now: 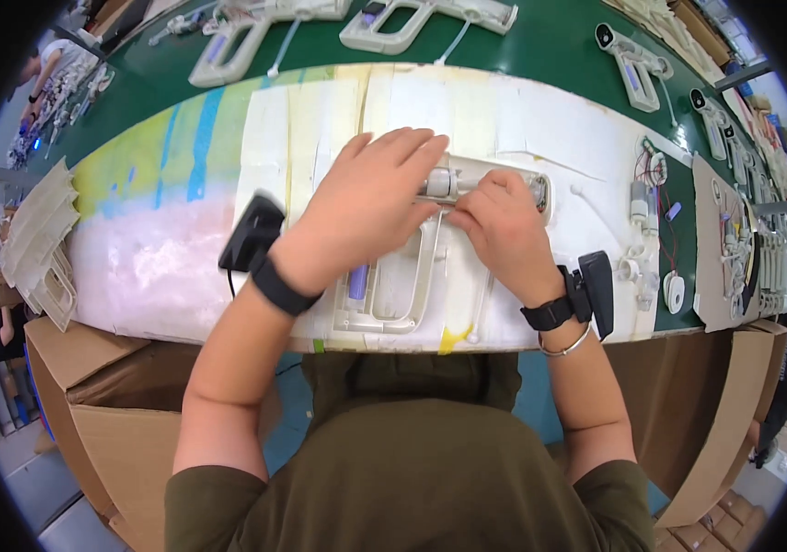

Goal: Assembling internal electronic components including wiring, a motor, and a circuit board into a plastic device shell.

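Note:
A cream pistol-shaped plastic housing half (384,324) lies on the white-covered board in front of me, its hollow side up. A purple cylinder (357,282) sits in its grip, and a clear and white tube-like part (442,183) lies in its barrel. My left hand (366,198) is over the rear of the barrel, fingers reaching across and thumb at the near edge, holding the housing. My right hand (506,225) is closed at the near side of the barrel, thumb and forefinger pinched together. Whatever is between those fingertips is hidden.
More pistol-shaped assemblies (379,39) lie on the green table beyond the board. To the right are a motor with wires (639,202), clear rings (631,267) and a cardboard sheet (708,248). Stacked cream shells (39,225) stand left. Open cardboard boxes (136,432) flank me below.

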Available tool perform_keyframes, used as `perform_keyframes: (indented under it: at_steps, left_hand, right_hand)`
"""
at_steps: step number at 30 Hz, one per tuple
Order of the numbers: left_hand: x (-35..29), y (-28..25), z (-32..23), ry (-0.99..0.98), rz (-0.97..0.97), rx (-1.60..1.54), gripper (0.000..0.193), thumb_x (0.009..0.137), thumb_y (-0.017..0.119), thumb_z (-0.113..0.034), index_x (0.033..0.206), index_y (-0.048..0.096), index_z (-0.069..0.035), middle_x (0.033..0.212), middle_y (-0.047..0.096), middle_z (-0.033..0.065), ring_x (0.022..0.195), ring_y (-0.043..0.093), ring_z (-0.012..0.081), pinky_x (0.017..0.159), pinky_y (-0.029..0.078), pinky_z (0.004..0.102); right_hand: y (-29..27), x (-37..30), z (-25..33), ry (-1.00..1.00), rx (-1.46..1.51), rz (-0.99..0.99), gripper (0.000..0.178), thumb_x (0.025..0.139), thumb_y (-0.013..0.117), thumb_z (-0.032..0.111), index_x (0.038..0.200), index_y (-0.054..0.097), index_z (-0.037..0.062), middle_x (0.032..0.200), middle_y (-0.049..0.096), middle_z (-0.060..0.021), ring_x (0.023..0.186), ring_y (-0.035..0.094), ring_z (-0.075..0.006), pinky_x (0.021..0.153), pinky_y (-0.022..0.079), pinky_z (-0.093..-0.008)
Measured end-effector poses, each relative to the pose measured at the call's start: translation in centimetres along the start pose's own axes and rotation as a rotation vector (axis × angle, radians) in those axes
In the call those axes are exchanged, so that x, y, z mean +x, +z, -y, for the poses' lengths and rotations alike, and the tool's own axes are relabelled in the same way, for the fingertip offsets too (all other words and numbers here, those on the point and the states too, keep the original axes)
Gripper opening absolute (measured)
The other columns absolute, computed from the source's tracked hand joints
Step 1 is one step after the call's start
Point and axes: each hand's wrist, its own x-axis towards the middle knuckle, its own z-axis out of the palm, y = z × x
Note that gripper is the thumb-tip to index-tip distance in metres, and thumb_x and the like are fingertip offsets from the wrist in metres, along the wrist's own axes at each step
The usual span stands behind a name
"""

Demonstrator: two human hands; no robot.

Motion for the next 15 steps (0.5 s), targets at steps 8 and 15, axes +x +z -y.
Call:
perform_keyframes:
  at_steps: [8, 15]
  left_hand:
    - [-6.8, 1.6, -6.4, -0.314, 0.128, 0.191, 0.08, 0.07, 0.073, -0.045, 0.131, 0.043, -0.003, 0.138, 0.033, 0.0273, 0.125, 0.033, 0.0482, 0.095, 0.036, 0.0531]
    - [-8.6, -0.3, -3.9, -0.488, 0.124, 0.208, 0.084, 0.064, 0.076, -0.038, 0.133, 0.041, -0.004, 0.138, 0.032, 0.03, 0.118, 0.041, 0.0465, 0.09, 0.04, 0.0508]
  right_hand:
    - [0.6, -0.1, 0.5, 0.154, -0.005, -0.029, 0.015, 0.071, 0.072, 0.007, 0.079, 0.06, 0.0028, 0.079, 0.057, -0.0088, 0.088, 0.053, -0.0293, 0.076, 0.046, -0.0361]
    - [-0.2, 0.5, 2.3, 0.047, 0.179, -0.09, 0.015, 0.07, 0.068, 0.001, 0.08, 0.057, 0.0014, 0.084, 0.056, -0.0128, 0.088, 0.054, -0.0333, 0.078, 0.046, -0.0392]
